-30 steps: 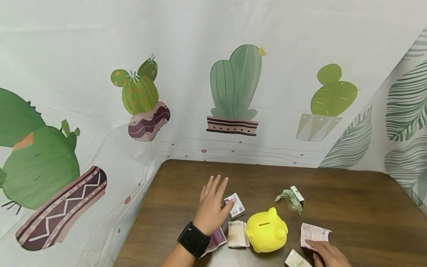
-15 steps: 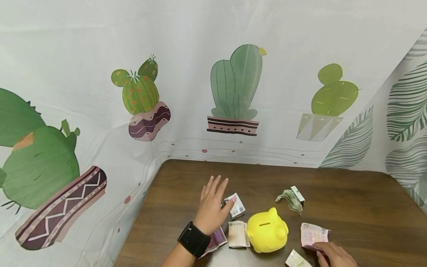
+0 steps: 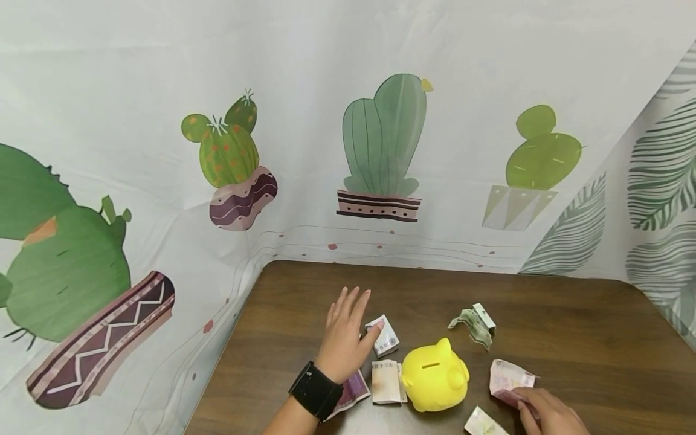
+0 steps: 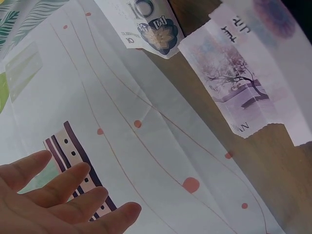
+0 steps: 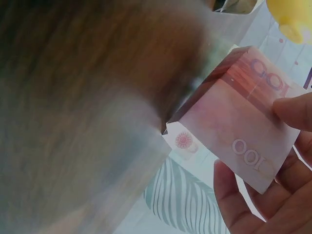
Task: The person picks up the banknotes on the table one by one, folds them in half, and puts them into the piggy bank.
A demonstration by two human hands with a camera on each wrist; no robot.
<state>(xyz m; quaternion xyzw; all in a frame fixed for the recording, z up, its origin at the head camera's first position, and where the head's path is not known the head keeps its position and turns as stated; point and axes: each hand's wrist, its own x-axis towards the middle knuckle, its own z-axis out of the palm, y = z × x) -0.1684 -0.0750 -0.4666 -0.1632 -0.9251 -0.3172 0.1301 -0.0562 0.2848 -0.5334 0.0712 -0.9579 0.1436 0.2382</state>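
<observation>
My right hand [image 3: 551, 414] pinches the near edge of a pink 100 banknote [image 3: 509, 376] at the table's right front. In the right wrist view the creased banknote [image 5: 231, 114] stands bent, thumb on its face and fingers behind. My left hand [image 3: 344, 341] has its fingers spread and straight, its thumb overlapping a folded white-and-blue banknote [image 3: 388, 344]. In the left wrist view those fingers hold nothing; a purple banknote [image 4: 229, 83] and a 10 banknote [image 4: 156, 27] show above them. Between the hands sits a yellow piggy bank [image 3: 435, 380], its slot facing up.
A folded tan banknote [image 3: 385, 383] lies against the piggy bank's left side. Partly under the left wrist is a purple banknote [image 3: 356, 389]. A crumpled green banknote [image 3: 475, 327] is behind the piggy bank, another pale banknote [image 3: 483, 422] in front. A cactus-print cloth [image 3: 462, 241] hangs behind the table.
My right hand has shifted slightly rightward, and the pink banknote's near edge now folds up under the fingers. The left hand and piggy bank stay where they were.
</observation>
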